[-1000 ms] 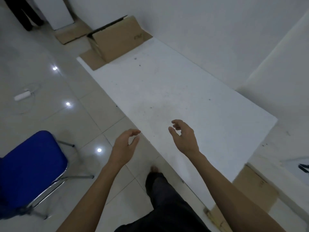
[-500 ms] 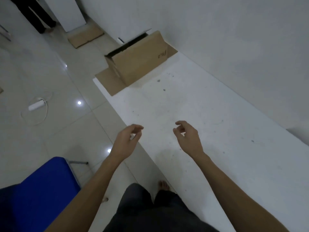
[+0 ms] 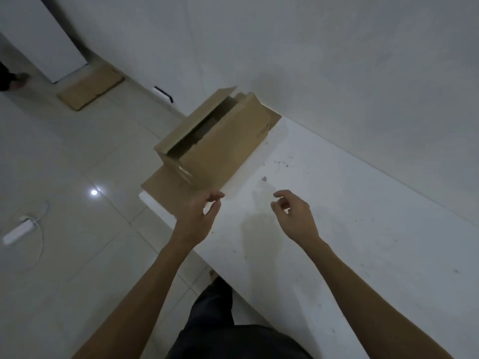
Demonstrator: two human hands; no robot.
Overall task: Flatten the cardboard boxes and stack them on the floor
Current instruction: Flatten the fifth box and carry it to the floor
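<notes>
Reaching forward over the near end of a white slab (image 3: 350, 242): left hand (image 3: 197, 216) and right hand (image 3: 295, 216), both loosely curled, thumb and fingertips apart, holding nothing and touching nothing. Left fingertips just short of the cardboard box (image 3: 220, 149), no contact visible. One box standing, at the slab's far end against the wall (image 3: 337, 60), top flaps ajar, a flat flap or sheet spread beneath its near-left corner over the slab's edge. Contents dark, hard to make out. One flattened cardboard stack (image 3: 90, 88) well apart on the tiled floor (image 3: 77, 151), beside a white panel (image 3: 44, 40); number of sheets in it impossible to count. One white power strip (image 3: 18, 230) with cord at far left. Dark trousers (image 3: 220, 320) and one bare foot partly hidden at the slab's edge. Cut off at top left, another person's dark leg (image 3: 7, 79).
</notes>
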